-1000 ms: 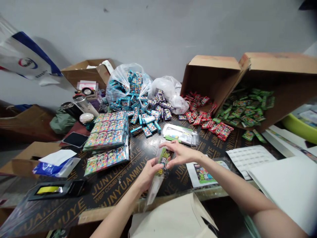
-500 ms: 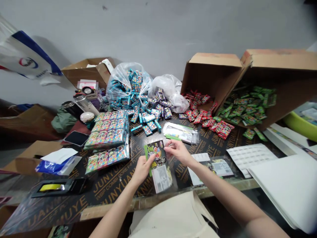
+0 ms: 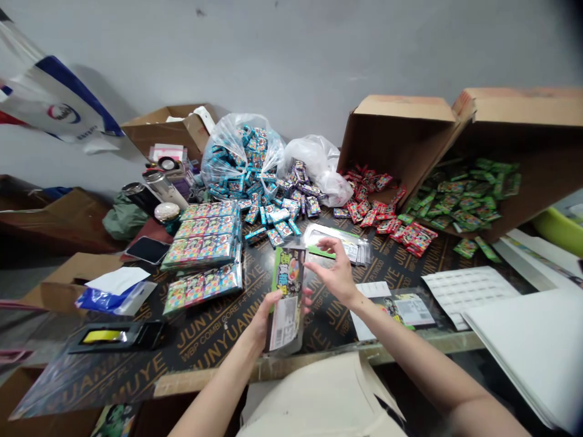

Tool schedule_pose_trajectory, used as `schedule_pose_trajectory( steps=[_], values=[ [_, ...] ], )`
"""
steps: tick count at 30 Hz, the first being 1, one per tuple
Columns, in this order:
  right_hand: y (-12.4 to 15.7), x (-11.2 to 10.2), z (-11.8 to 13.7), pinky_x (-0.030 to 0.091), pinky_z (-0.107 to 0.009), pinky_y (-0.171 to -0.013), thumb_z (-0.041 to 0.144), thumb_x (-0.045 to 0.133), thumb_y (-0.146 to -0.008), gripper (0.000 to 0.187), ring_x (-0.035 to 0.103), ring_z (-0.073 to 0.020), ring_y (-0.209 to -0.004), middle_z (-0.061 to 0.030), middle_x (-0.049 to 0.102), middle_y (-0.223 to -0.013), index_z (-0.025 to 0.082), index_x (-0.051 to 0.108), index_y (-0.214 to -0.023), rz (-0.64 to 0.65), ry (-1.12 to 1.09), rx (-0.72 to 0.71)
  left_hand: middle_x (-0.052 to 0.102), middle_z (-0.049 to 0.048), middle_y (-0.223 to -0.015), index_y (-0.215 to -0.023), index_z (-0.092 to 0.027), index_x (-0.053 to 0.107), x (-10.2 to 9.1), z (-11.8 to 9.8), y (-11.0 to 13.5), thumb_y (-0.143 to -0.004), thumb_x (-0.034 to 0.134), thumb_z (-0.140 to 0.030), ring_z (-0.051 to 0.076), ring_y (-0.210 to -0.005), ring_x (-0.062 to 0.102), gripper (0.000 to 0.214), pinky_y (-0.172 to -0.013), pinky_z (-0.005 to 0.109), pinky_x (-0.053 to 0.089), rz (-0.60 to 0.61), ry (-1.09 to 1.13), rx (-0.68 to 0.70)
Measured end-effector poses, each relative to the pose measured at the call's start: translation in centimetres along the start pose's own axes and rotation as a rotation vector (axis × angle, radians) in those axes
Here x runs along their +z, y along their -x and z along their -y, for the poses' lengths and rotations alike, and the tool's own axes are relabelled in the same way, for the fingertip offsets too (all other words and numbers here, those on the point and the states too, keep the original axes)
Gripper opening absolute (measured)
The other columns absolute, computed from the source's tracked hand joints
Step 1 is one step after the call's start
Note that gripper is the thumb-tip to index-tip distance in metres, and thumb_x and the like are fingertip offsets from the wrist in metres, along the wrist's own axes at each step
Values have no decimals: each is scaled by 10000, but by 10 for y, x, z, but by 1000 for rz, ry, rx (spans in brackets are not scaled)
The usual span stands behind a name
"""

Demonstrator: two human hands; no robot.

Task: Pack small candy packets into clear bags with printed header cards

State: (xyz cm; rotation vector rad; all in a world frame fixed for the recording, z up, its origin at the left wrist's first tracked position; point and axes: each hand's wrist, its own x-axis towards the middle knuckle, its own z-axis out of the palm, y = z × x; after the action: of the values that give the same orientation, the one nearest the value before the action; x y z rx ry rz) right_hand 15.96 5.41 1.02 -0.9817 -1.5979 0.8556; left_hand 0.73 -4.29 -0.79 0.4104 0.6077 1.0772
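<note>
My left hand grips a tall printed card pack, dark and green with a white panel, in clear plastic. The thumb lies on its front and the fingers come round the right edge. My right hand is open beside the pack's upper right edge, fingers spread and curved; I see nothing in it. Whether its thumb touches the plastic I cannot tell. Just behind that hand are clear plastic packs with green-edged cards. To its right, another printed card rests partly over a white sheet.
Blue boxes spill from a clear bag next to a white bag with purple ones. Cartons hold red and green packets. Filled packs are stacked left, near a tape dispenser. Sticker sheets lie right.
The card pack has been tilted more upright and drawn slightly nearer, with my left fingers now round its far edge. My right hand has opened from a pinch at the pack's top corner.
</note>
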Motion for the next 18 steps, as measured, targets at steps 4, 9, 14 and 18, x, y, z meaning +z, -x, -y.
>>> schedule_pose_trajectory(
  steps=[4, 9, 14, 18],
  values=[
    [-14, -12, 5, 381, -320, -801, 351, 731, -629, 373, 536, -184, -826, -22, 611, -851, 194, 598, -941, 399, 84, -180, 631, 95, -1052, -1107, -148, 573, -3, 0, 1, -632, 655, -339, 246, -960, 570, 519, -856, 326, 399, -54, -207, -8],
    [-27, -25, 4, 347, -327, -823, 462, 712, -615, 356, 510, -188, -777, -10, 630, -752, 186, 661, -835, 826, 191, -259, 650, 52, -971, -1068, -156, 610, -4, -7, -1, -576, 709, -260, 221, -928, 543, 513, -832, 284, 372, -73, -485, 53],
    [-31, -30, 2, 368, -321, -824, 467, 709, -615, 700, 518, -201, -830, -50, 625, -983, 193, 494, -1222, 900, 232, -229, 657, 63, -879, -967, -128, 658, -2, -11, 1, -668, 652, -311, 202, -809, 545, 351, -755, 280, 380, -135, -630, 24],
    [-35, -28, 3, 404, -271, -793, 398, 643, -717, 557, 544, -176, -849, -42, 625, -991, 184, 508, -1214, 925, 28, -230, 640, 68, -908, -1013, -162, 627, -4, -9, 7, -653, 649, -400, 201, -790, 557, 432, -740, 307, 408, -119, -451, -62]
  ],
)
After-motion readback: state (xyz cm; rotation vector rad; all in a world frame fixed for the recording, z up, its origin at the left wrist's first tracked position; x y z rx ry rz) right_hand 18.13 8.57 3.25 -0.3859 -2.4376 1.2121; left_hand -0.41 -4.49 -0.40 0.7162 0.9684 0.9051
